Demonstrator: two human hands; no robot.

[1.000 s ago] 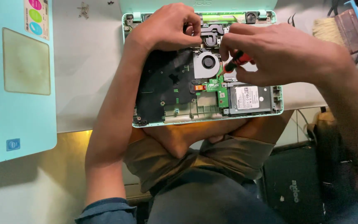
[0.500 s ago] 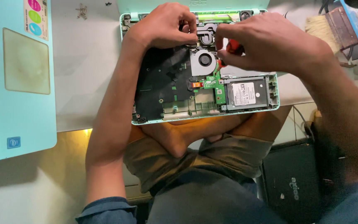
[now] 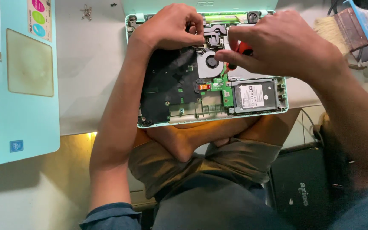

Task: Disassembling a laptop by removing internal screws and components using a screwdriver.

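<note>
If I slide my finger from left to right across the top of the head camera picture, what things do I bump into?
Laptop lid with stickers → little pile of screws → left hand → right hand holding a red-handled tool → paintbrush.

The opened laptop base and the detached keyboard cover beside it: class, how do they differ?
The laptop base lies with its circuit board, fan and drive exposed; the keyboard cover shows a smooth face with touchpad and keys. Both hands, left hand and right hand, work over the base; the cover lies untouched. Both are mint green and rest on the pale table.
</note>
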